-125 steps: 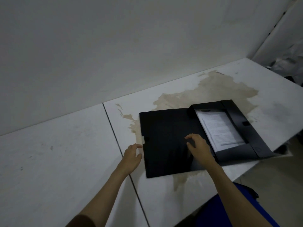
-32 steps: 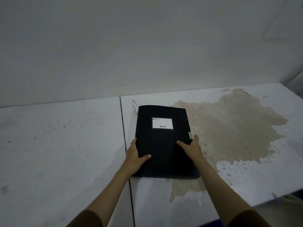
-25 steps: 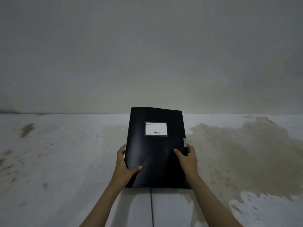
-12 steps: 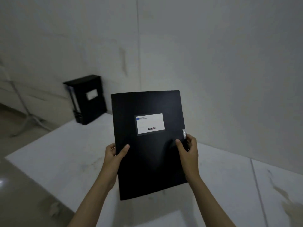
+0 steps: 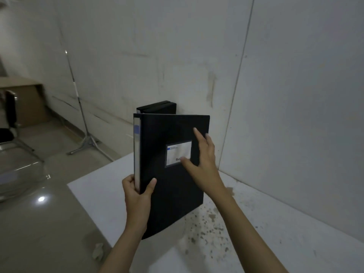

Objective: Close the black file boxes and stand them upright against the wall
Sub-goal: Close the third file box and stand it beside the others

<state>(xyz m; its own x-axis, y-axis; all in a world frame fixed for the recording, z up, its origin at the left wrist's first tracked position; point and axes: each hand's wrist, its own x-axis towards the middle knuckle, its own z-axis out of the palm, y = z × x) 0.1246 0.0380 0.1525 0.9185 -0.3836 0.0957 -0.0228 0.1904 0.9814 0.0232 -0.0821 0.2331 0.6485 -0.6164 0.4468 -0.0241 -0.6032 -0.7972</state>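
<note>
At the white table's (image 5: 256, 243) corner, I'm gripping the closed file box (image 5: 173, 184) upright — left hand (image 5: 137, 191) clamping its spine, right hand (image 5: 202, 160) spread flat on its cover — another box (image 5: 157, 108) standing behind against the wall (image 5: 295, 95).

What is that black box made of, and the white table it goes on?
The black box looks like stiff plastic with a matte finish: thin flat cover, dull even sheen, a clear label pocket on its front. It could be coated board; the picture leaves that open. The table looks like smooth white laminate or painted board, flat with a sharp edge, worn and speckled with brown spots near the wall.
</note>
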